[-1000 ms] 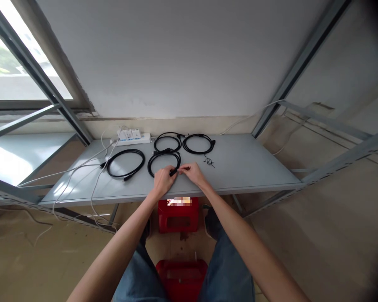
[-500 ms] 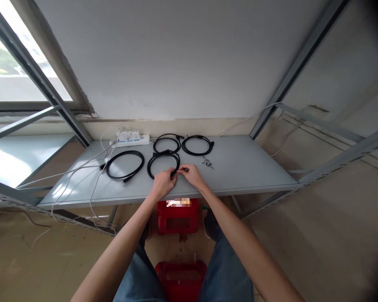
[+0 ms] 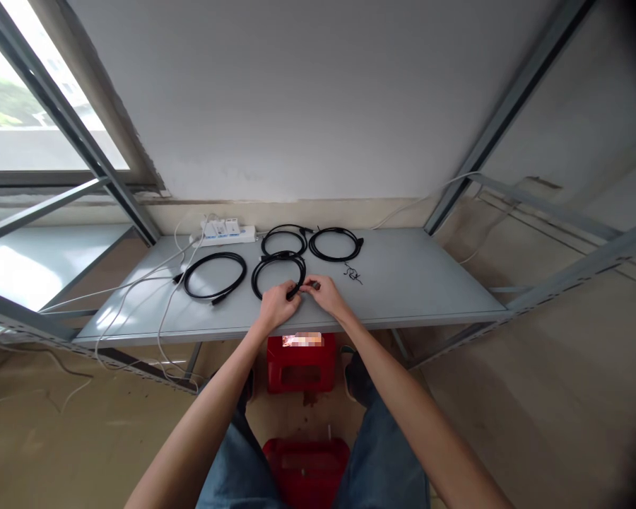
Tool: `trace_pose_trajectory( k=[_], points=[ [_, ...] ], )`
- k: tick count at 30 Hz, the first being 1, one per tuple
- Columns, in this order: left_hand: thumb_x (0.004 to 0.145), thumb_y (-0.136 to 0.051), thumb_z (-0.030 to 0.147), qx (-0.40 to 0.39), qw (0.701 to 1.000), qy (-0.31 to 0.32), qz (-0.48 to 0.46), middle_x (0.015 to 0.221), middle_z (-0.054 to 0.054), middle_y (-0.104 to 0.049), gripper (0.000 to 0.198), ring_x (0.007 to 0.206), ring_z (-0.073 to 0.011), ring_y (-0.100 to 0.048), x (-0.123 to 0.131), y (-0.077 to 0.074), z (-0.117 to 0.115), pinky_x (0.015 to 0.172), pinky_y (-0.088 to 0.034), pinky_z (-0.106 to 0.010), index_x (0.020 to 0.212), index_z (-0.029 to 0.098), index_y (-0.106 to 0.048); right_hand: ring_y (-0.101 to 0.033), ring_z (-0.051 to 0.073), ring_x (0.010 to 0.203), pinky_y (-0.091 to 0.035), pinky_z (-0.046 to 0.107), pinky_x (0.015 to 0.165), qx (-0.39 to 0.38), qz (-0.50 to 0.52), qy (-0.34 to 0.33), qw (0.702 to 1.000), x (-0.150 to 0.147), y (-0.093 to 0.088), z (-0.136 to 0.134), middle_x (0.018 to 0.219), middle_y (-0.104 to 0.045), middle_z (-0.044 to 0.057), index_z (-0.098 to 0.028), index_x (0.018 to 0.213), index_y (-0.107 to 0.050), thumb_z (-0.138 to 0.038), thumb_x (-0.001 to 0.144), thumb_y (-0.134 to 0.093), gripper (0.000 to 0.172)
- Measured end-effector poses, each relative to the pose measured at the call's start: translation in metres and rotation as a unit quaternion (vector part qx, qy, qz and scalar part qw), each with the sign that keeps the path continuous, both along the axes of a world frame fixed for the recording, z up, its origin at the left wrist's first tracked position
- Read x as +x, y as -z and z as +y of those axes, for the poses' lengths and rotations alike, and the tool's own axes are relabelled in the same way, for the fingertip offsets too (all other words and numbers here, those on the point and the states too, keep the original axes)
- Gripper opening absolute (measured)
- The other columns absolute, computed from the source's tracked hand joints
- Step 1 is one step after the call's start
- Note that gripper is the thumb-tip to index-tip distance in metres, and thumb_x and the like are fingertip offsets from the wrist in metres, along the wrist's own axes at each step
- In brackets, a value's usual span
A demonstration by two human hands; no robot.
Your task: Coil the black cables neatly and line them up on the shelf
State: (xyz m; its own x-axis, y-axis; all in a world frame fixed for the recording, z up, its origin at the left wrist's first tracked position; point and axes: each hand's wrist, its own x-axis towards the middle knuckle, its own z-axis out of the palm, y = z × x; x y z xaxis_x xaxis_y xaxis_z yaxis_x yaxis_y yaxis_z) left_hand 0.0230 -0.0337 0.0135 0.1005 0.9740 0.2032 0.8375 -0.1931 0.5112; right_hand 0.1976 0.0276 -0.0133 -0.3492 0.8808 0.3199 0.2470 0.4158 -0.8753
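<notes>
Black cable loop gripped at plug end, L hand fingers closed round it, R hand fingertips pinched on connector, ends thus kept together over grey steel shelf.

I'm seeing a bare utility storeroom: a grey steel shelving rack at twelve o'clock, a window at ten, and a power strip on the shelf.

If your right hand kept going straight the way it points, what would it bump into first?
The right hand would meet the small black plug of the coiled cable first. Its fingertips already seem to be at the plug, though depth is hard to judge from this view.
</notes>
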Motion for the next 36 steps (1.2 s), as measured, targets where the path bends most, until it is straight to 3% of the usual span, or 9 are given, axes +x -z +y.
trace_pose_trajectory(
  k=[12, 21, 28, 36],
  points=[
    [0.097, -0.054, 0.036, -0.007, 0.995, -0.024, 0.099, 0.087, -0.008, -0.077, 0.021, 0.089, -0.0285, -0.072, 0.0023, -0.0011, -0.0014, 0.07, -0.038, -0.032, 0.105, 0.025, -0.069, -0.053, 0.016, 0.07, -0.041, 0.028, 0.069, 0.02, -0.044, -0.024, 0.999, -0.0012, 0.007, 0.0012, 0.073, -0.066, 0.001, -0.019, 0.076, -0.07, -0.03, 0.089, -0.073, 0.018],
    [0.095, -0.055, 0.032, -0.003, 0.996, -0.018, 0.088, 0.088, -0.007, -0.077, 0.02, 0.089, -0.0279, -0.073, 0.0013, -0.0006, -0.0007, 0.072, -0.041, -0.032, 0.105, 0.025, -0.07, -0.054, 0.016, 0.073, -0.042, 0.028, 0.071, 0.042, -0.076, -0.011, 0.996, -0.0027, 0.0064, -0.0004, 0.076, -0.065, 0.001, -0.018, 0.077, -0.075, -0.02, 0.087, -0.076, 0.01],
    [0.097, -0.053, 0.031, 0.009, 0.997, 0.002, 0.074, 0.087, -0.008, -0.077, 0.021, 0.088, -0.0263, -0.072, 0.0021, 0.0054, 0.0009, 0.074, -0.041, -0.031, 0.105, 0.022, -0.07, -0.054, 0.018, 0.078, -0.039, 0.031, 0.077, 0.106, -0.119, -0.011, 0.987, -0.0013, 0.0003, -0.0063, 0.075, -0.063, 0.002, -0.02, 0.074, -0.074, -0.011, 0.092, -0.071, 0.021],
    [0.096, -0.056, 0.033, 0.005, 0.998, -0.006, 0.066, 0.085, -0.008, -0.077, 0.021, 0.088, -0.026, -0.074, 0.0017, 0.0031, 0.0001, 0.074, -0.042, -0.031, 0.102, 0.022, -0.073, -0.054, 0.019, 0.078, -0.04, 0.031, 0.077, 0.091, -0.117, -0.029, 0.988, -0.0003, 0.0024, -0.0015, 0.071, -0.062, 0.001, -0.02, 0.067, -0.072, -0.013, 0.093, -0.071, 0.028]
  ],
)
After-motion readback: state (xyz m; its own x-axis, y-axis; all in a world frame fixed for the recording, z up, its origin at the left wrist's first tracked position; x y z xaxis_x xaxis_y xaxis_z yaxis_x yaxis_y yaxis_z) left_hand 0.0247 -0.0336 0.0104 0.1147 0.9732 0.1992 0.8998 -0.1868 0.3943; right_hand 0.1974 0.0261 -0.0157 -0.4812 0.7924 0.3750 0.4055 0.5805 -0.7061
